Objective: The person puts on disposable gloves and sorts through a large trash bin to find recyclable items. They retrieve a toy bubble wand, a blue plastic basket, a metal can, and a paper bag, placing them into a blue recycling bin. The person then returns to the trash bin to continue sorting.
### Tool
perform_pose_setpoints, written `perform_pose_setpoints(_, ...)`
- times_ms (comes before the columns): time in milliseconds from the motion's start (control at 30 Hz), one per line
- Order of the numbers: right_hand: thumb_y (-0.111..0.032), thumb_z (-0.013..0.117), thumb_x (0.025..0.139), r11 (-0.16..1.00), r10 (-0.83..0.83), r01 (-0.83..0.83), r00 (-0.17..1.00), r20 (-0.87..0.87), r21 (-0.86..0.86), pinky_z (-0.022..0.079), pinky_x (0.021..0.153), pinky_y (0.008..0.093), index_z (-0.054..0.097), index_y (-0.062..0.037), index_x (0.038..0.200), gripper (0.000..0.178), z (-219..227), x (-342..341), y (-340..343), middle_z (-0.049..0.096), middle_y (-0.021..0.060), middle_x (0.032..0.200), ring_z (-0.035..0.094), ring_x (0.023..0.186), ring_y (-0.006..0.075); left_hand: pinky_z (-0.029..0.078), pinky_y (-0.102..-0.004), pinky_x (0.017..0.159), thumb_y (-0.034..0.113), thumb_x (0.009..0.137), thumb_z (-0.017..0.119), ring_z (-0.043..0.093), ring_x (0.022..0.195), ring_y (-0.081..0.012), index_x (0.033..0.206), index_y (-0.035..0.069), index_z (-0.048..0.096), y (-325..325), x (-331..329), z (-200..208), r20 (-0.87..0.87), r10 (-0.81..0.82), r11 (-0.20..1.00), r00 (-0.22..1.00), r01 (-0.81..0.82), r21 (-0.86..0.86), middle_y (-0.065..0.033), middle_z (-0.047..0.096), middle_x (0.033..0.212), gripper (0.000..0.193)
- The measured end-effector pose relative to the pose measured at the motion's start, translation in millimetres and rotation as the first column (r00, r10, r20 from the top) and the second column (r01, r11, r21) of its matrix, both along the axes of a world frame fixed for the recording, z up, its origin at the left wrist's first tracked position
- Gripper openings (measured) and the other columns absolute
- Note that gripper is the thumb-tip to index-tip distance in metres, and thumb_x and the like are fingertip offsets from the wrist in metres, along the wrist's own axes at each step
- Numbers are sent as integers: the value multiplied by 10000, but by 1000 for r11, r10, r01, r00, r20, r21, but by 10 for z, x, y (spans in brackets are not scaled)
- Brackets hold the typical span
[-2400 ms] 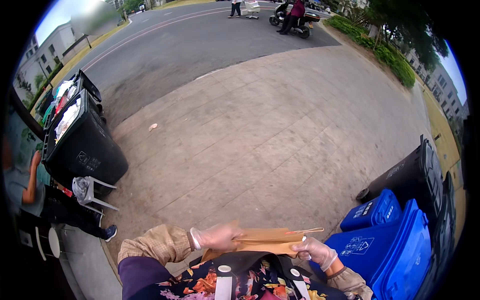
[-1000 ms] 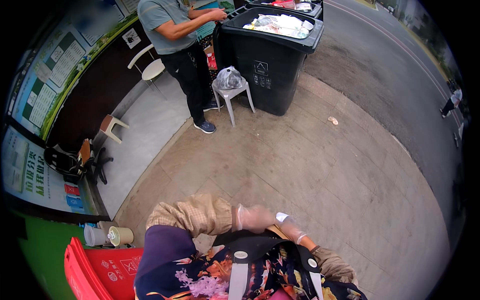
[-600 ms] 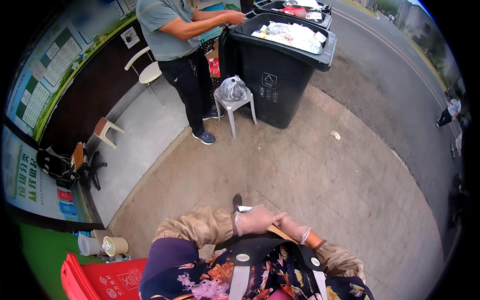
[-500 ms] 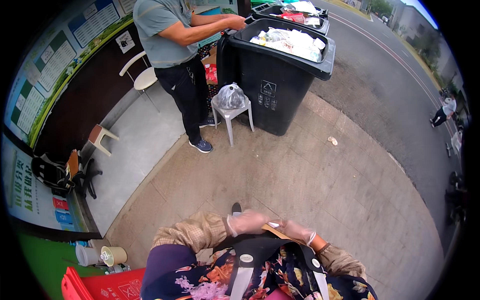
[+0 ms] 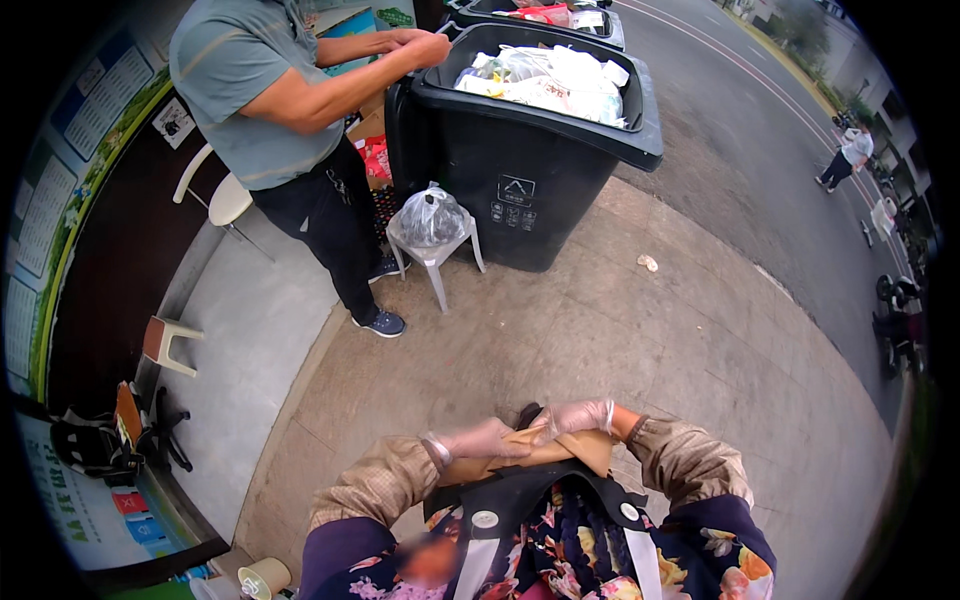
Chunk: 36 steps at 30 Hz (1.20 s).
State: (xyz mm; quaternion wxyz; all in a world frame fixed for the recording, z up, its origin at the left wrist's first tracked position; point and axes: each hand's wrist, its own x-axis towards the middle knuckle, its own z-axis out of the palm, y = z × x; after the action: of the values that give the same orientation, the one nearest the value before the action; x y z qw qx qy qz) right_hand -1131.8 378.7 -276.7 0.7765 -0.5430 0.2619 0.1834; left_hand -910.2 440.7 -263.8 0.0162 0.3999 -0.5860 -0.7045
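Close in front of my body, both hands in clear thin gloves hold a flat, brown, folded piece that looks like paper or cardboard [image 5: 592, 449]. My left hand [image 5: 486, 438] is closed on its upper edge at the left. Beside it, my right hand [image 5: 572, 420] grips the same edge, and the brown piece hangs below the fingers. Its lower part is hidden behind the dark strap [image 5: 545, 488] on my chest. Patterned sleeve covers reach down both forearms to the wrists.
Ahead stands a large black wheeled bin [image 5: 500, 170] heaped with white bags. A person [image 5: 260, 110] in a grey shirt stands at its left side. A grey stool [image 5: 432, 252] bears a tied plastic bag [image 5: 431, 217]. The road lies to the right.
My hands have come up slightly, and more of the brown piece now shows below them. The whole view has turned a little. The person by the bin keeps both hands near its rim.
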Motion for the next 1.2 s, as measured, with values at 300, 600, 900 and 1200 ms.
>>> perform_pose_setpoints(300, -311, 618, 876, 810, -452, 527, 840, 299, -257, 399, 935, 261, 586, -76, 1195, 397, 390, 295, -1714, 620, 32, 1118, 530, 1062, 125, 476, -303, 740, 264, 805, 684, 583, 794, -132, 1036, -4, 637, -1415, 1103, -190, 5, 107, 992, 994, -108, 63, -67, 668, 950, 357)
perform_pose_setpoints(600, -222, 555, 921, 260, -757, 826, 496, 425, -500, 412, 922, 274, 642, -22, 1074, 266, 1289, -106, -3396, 658, 52, 1039, 586, 977, 125, 468, -407, 812, 240, 776, 575, 614, 922, -373, 987, 2, 653, -3072, 2225, 364, 592, 678, 735, 436, -440, -517, -260, 627, 970, 327)
perform_pose_setpoints(900, -208, 530, 933, -89, -778, 861, 254, 575, -501, 438, 908, 305, 662, -26, 1008, 237, 1352, -13, -4355, 667, 59, 984, 603, 955, 150, 474, -447, 827, 198, 790, 557, 589, 967, -409, 967, -31, 649, -4725, 2783, 11, 593, 798, 580, 106, -401, -709, -276, 615, 988, 304)
perform_pose_setpoints(1200, -161, 628, 835, -613, -644, 223, 414, 643, -758, 481, 733, 321, 671, -51, 917, 144, 534, 72, -5281, 660, 96, 874, 613, 799, 226, 460, -398, 754, 207, 869, 510, 560, 937, -319, 1025, -24, 588, -7452, 3139, 229, 306, 806, 501, 507, -308, -809, -214, 608, 970, 289)
